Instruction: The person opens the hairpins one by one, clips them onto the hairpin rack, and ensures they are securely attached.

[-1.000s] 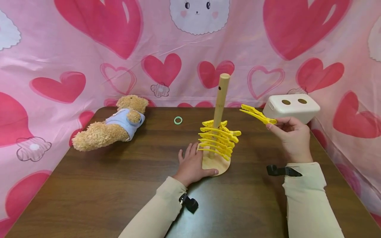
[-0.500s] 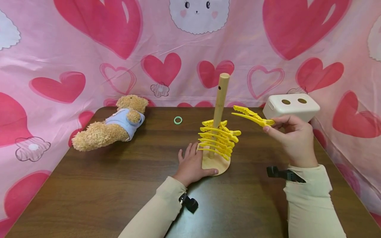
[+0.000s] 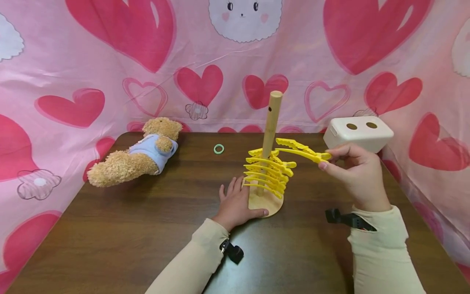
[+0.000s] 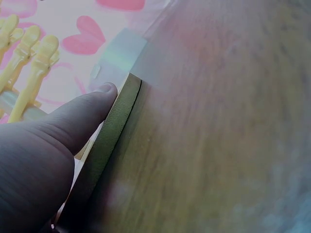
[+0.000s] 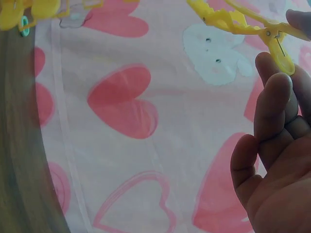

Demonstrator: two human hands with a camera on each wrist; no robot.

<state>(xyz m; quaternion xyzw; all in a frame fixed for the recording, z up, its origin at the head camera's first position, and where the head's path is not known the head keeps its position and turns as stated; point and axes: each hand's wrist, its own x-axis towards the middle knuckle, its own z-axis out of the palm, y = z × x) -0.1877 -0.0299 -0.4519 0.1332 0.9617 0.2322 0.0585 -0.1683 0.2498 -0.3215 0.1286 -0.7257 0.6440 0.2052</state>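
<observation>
My right hand [image 3: 361,173] pinches the handle end of a yellow hair clip [image 3: 302,152] between thumb and fingers. The clip's two long arms are spread apart and point left, their tips close to the wooden post [image 3: 272,118]. In the right wrist view the clip's hinge spring [image 5: 278,41] shows just above my fingers. Several more yellow hair clips [image 3: 269,174] are clamped in a stack on the lower half of the post. My left hand [image 3: 235,207] rests on the round wooden base [image 3: 269,206], fingers spread; its thumb [image 4: 92,109] presses on the base near the rim.
A teddy bear [image 3: 147,153] in a blue top lies at the back left of the brown table [image 3: 147,237]. A small green ring [image 3: 218,149] lies behind the post. At the back right stands a white box [image 3: 358,132] with two round holes. A pink heart-print cloth [image 3: 198,41] hangs behind.
My right hand has carried the hair clip left and slightly down toward the post, and the clip's arms have spread wider. My left hand stays on the base.
</observation>
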